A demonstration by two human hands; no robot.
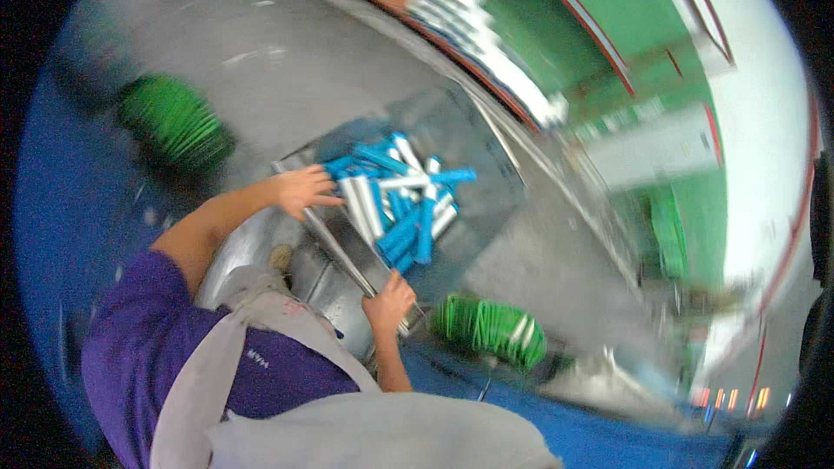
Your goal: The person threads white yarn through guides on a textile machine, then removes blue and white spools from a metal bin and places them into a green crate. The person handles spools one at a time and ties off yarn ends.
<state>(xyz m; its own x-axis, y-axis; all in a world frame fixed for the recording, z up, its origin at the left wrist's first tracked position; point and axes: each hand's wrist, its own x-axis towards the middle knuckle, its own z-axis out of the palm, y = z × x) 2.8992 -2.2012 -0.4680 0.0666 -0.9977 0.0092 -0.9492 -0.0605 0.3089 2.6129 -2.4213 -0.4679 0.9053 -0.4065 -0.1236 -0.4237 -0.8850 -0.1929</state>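
Forward of left hand (pixel 304 191), spread at silver metal bar (pixel 337 254), and right hand (pixel 391 304), curled round it: blue and white cylindrical tubes (pixel 402 236) in dark grey bin (pixel 488 200). Even grip likely steadies load best.

Dark bin (pixel 495 200) holds jumbled blue, white tubes (pixel 401 182)

The tubes (pixel 405 182) are blue and white

Room ahead-right of our right hand (pixel 389 304), clutter by our left hand (pixel 302 191).
We have bare surface in the dark grey box (pixel 488 219); piled blue and white tubes (pixel 400 239) crowd the left, a rounded green bundle (pixel 486 330) flanks the right.
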